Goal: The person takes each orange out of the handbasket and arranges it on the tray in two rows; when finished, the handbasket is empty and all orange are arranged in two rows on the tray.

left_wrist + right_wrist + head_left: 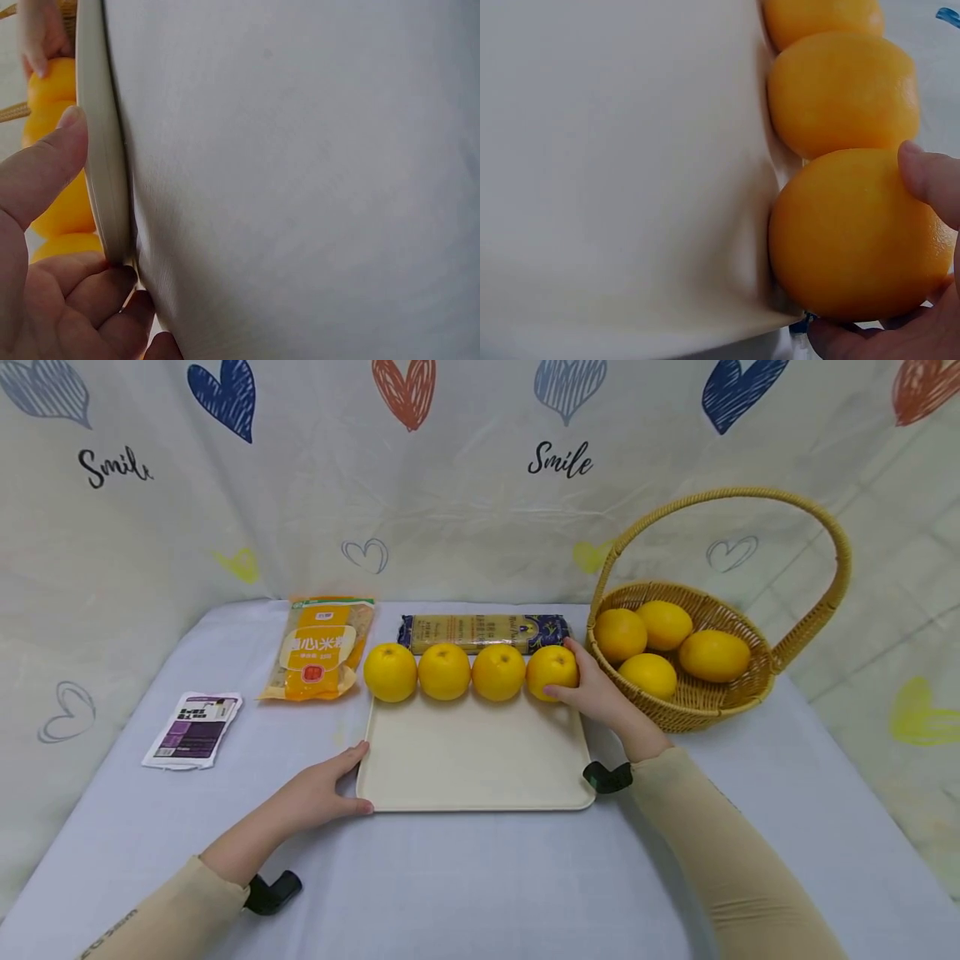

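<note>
A row of several oranges lies along the far edge of a cream tray on the table. The right hand grips the rightmost orange, thumb on its near side and fingers round its right side. In the right wrist view that orange sits against the tray's edge, close beside its neighbour. At the tray's near left corner the left hand holds the rim. Its thumb lies on the near edge while the fingers bend round the left side, partly under the rim.
Right of the tray stands a wicker basket with a tall handle, holding several yellow-orange fruits. A long navy and gold packet lies behind the oranges. To the left are an orange bag and a white and purple packet.
</note>
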Demonstrator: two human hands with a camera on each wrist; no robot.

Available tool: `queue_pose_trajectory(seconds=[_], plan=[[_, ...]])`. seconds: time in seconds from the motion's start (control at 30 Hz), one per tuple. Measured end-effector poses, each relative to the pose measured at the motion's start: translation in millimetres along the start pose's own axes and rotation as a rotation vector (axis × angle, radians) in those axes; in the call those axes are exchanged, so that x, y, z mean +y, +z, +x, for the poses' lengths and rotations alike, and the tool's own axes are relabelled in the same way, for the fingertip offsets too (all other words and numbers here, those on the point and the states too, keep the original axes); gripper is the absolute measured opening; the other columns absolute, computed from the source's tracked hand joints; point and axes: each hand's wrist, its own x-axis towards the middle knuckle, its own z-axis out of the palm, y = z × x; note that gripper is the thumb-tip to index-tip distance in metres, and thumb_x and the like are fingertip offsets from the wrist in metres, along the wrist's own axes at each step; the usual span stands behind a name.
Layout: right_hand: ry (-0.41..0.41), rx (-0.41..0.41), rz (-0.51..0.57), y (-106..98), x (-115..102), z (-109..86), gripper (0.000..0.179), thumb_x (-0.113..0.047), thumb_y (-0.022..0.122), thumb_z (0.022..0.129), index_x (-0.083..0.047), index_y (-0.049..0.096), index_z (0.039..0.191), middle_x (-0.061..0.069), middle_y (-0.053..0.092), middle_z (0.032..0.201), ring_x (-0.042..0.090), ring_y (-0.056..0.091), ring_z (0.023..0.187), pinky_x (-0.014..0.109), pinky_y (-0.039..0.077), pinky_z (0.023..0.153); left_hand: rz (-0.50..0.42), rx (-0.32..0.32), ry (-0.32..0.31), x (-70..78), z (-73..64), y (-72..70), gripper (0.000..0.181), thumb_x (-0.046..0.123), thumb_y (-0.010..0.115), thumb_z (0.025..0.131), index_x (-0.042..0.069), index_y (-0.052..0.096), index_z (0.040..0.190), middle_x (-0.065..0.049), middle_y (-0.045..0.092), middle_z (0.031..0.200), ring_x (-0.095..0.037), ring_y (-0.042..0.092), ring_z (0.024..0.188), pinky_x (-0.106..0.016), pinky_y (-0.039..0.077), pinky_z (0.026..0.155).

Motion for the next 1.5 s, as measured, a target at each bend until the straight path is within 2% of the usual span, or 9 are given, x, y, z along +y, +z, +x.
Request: queue_pose_trajectory(seconds=[0.3,0.57,0.83,1.0,1.17,1.33,1.5], plan=[[0.024,0.012,-0.019,1,-1,0.0,0.09,-0.035,0.066,0.082,-0.012,0.008,0.146,0.019,0.023,0.146,0.035,0.034,0.128,0.052,0.029,0.106,-0.004,-0.001,-0.002,2.0,-1.3,-2.4,0.1,0.051,0.073,0.067,0.015,0.022,0.145,-0.009,0.025,0.15,-0.034,0.025,0.136,-0.055,0.025,0.107],[0.014,0.009,-0.006,1,-1,-1.2,0.091,-0.034,0.065,0.083,-0.01,0.005,0.146,0.02,0.019,0.147,0.036,0.03,0.13,0.053,0.026,0.108,-0.014,-0.003,-0.001,2.5,-2.1,-1.7,0.1,0.05,0.073,0.067,0.014,0.022,0.145,-0.01,0.025,0.15,-0.034,0.025,0.136,-0.055,0.024,0.107],[0.0,0.018,0.018,-1,-2,-5.4,0.095,-0.034,0.064,0.083,-0.008,-0.001,0.146,0.015,0.006,0.153,0.033,0.017,0.138,0.05,0.018,0.112,-0.013,-0.002,0.002,2.6,-1.3,-0.1,0.099,0.05,0.073,0.067,0.014,0.023,0.145,-0.01,0.026,0.149,-0.034,0.026,0.136,-0.055,0.024,0.107],[-0.019,0.023,-0.02,-3,-5,-10.0,0.093,-0.034,0.064,0.083,-0.008,0.0,0.146,0.013,0.006,0.153,0.032,0.012,0.14,0.05,0.014,0.113,-0.006,0.003,0.001,2.1,-2.1,-0.5,0.099,0.05,0.073,0.067,0.015,0.023,0.145,-0.01,0.026,0.149,-0.034,0.026,0.135,-0.056,0.025,0.107],[-0.076,0.041,-0.054,-6,-13,-23.6,0.09,-0.03,0.064,0.084,-0.006,0.005,0.146,0.015,0.011,0.152,0.033,0.014,0.139,0.051,0.017,0.112,-0.005,0.004,0.0,1.7,-3.3,-0.8,0.099,0.05,0.073,0.067,0.015,0.023,0.145,-0.01,0.027,0.149,-0.034,0.027,0.135,-0.055,0.025,0.107],[-0.149,0.119,-0.095,-23,-23,-41.9,0.081,-0.027,0.062,0.086,-0.006,0.011,0.146,0.015,0.015,0.151,0.035,0.017,0.138,0.053,0.02,0.11,-0.007,0.008,-0.001,1.4,-3.4,-0.7,0.099,0.05,0.073,0.067,0.014,0.023,0.145,-0.009,0.026,0.149,-0.034,0.026,0.135,-0.055,0.025,0.107],[-0.095,0.216,-0.113,-60,-12,-49.7,0.082,-0.038,0.059,0.086,-0.013,0.01,0.147,0.01,0.016,0.152,0.037,0.018,0.137,0.057,0.021,0.108,-0.012,0.009,0.006,1.1,-2.4,0.7,0.099,0.05,0.073,0.068,0.014,0.023,0.145,-0.01,0.026,0.149,-0.034,0.026,0.136,-0.055,0.024,0.107]])
